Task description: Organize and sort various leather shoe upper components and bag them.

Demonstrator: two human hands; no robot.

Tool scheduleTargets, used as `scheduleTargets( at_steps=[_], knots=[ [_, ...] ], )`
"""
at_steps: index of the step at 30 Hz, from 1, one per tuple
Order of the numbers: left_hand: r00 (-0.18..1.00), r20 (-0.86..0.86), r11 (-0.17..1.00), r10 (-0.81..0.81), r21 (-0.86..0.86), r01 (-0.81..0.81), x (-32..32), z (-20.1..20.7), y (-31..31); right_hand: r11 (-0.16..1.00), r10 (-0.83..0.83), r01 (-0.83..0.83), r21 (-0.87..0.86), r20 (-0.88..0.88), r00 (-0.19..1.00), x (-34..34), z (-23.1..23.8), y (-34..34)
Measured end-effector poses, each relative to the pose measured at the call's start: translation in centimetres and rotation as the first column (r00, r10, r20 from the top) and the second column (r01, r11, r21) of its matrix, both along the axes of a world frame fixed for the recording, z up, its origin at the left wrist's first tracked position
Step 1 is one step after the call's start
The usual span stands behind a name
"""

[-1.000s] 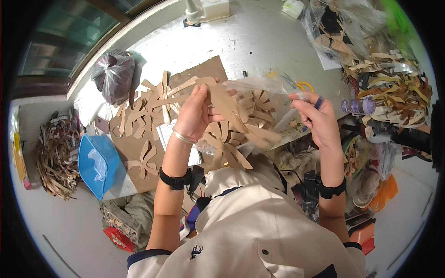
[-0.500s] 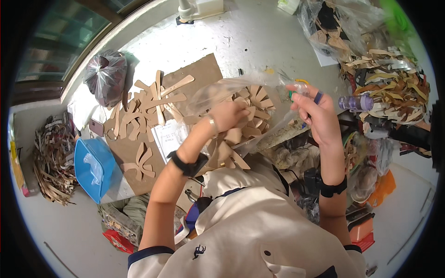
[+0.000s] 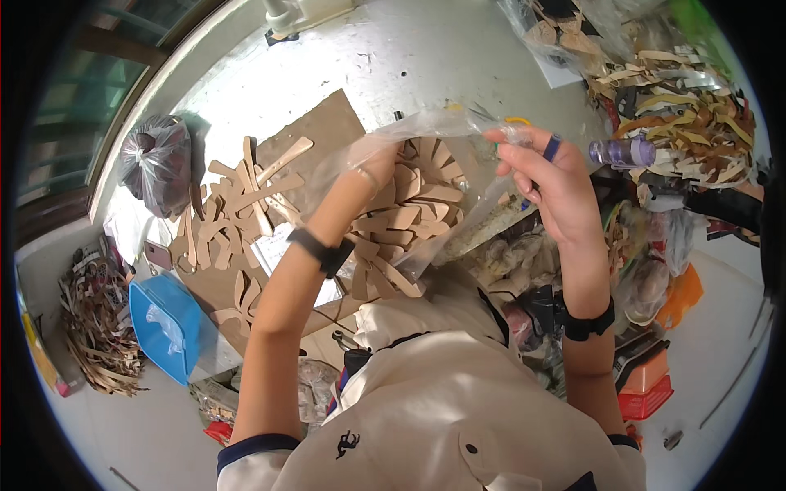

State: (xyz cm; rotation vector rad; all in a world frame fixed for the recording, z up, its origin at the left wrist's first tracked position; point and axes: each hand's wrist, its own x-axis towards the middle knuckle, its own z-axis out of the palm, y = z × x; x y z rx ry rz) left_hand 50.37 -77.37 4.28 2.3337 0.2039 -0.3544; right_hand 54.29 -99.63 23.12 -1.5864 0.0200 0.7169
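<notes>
A clear plastic bag (image 3: 483, 209) lies open at the table's near edge, full of tan, flat, curved pieces (image 3: 417, 214), perhaps leather. My right hand (image 3: 547, 176) pinches the bag's rim between thumb and fingers and holds it up on the right. My left hand (image 3: 375, 159) is at the left side of the bag, under or behind its film by the pieces. Its fingers are hidden there, so whether they grip a piece does not show. Left of my left arm, more tan pieces (image 3: 237, 200) are strewn over a brown board (image 3: 319, 123).
A paper sheet (image 3: 266, 250) lies beside my left forearm. At left are a tied dark bag (image 3: 155, 168), a phone (image 3: 158, 255) and a blue bin (image 3: 168, 327). A purple bottle (image 3: 622, 152) and a heap of scraps (image 3: 679, 114) are at right.
My left hand has moved up and left, from over the pieces to under or behind the bag's film. My right hand keeps its pinch on the rim. The whole view has shifted slightly.
</notes>
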Motion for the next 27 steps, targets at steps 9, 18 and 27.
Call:
scheduleTargets(
  at_steps=[9,18,27],
  knots=[
    [0.926,0.364,0.914,0.097,-0.401,0.061,-14.5,9.3,1.6,0.997,-0.024,0.027,0.074,-0.045,0.999,-0.9,0.0,-0.4],
    [0.967,0.238,0.983,-0.093,-0.135,0.127,-22.4,2.9,3.1,0.999,-0.018,0.019,0.033,-0.025,1.0,-1.7,0.1,-0.2],
    [0.941,0.316,0.992,-0.122,0.077,0.103,-24.6,3.3,1.2,0.999,-0.022,0.025,0.047,-0.047,0.999,-2.5,-0.1,-0.3]
  ],
)
